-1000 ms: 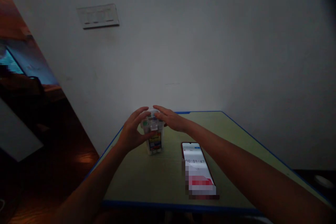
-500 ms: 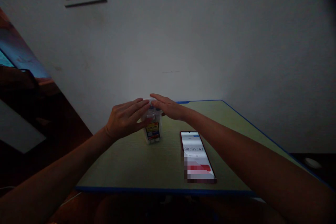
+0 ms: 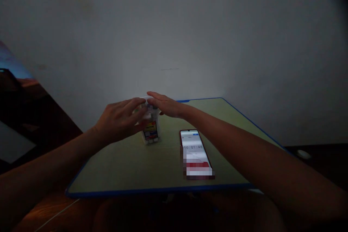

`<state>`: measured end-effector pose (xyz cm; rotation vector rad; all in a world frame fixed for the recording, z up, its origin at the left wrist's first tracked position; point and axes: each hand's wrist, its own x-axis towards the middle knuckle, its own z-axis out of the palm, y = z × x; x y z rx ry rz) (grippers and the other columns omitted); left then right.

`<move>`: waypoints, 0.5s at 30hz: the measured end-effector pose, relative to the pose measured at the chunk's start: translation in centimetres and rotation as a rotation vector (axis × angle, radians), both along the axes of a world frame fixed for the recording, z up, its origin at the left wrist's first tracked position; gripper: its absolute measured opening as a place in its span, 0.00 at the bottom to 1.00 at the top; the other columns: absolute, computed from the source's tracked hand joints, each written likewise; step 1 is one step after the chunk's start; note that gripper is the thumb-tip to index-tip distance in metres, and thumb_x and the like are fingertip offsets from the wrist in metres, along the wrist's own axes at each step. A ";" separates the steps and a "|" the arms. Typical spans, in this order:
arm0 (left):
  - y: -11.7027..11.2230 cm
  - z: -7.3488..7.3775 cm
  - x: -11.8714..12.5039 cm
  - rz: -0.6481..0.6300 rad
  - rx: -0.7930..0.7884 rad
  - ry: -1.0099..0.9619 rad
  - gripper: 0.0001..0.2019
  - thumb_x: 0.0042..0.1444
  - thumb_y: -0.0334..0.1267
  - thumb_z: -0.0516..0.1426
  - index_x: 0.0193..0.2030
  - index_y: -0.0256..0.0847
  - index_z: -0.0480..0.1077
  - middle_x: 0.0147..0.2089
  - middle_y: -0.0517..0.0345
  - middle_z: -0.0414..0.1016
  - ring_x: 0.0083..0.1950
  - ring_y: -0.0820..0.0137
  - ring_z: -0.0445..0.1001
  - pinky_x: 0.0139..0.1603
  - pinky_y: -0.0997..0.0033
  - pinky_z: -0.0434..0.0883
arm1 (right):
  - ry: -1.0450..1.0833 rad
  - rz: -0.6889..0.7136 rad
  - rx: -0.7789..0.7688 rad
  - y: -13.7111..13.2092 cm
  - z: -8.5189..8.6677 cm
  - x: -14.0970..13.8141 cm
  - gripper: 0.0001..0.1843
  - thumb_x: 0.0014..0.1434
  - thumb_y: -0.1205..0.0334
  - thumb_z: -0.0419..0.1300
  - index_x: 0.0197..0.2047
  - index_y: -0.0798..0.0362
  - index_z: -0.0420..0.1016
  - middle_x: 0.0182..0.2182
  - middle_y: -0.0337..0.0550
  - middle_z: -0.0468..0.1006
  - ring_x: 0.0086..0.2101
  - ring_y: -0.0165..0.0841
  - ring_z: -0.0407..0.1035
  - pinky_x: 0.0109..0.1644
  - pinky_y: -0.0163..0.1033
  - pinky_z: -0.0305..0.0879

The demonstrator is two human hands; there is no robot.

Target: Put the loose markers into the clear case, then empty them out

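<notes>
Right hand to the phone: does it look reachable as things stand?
Probably yes: the phone lies face up on the table with nothing visible between it and the right hand, which would just have to leave the top of the container.

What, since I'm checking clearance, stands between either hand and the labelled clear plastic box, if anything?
Nothing visible: the left hand and right hand are at the box, near its top. The rectangular phone with red edges lies to the right, nearer the viewer.

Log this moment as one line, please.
left hand: at container | right hand: at container top | container: upright on table | phone: lying on table
</notes>
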<state>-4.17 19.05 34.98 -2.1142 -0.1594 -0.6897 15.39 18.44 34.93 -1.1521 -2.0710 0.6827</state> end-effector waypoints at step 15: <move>1.9 -1.3 1.5 0.117 -1.380 -0.785 0.35 0.39 0.54 0.63 0.52 0.32 0.73 0.39 0.47 0.80 0.34 0.63 0.76 0.34 0.65 0.75 | 0.013 0.010 -0.149 -0.7 0.9 -0.4 0.34 0.69 0.58 0.46 0.71 0.67 0.40 0.70 0.58 0.44 0.67 0.45 0.46 0.64 0.49 0.60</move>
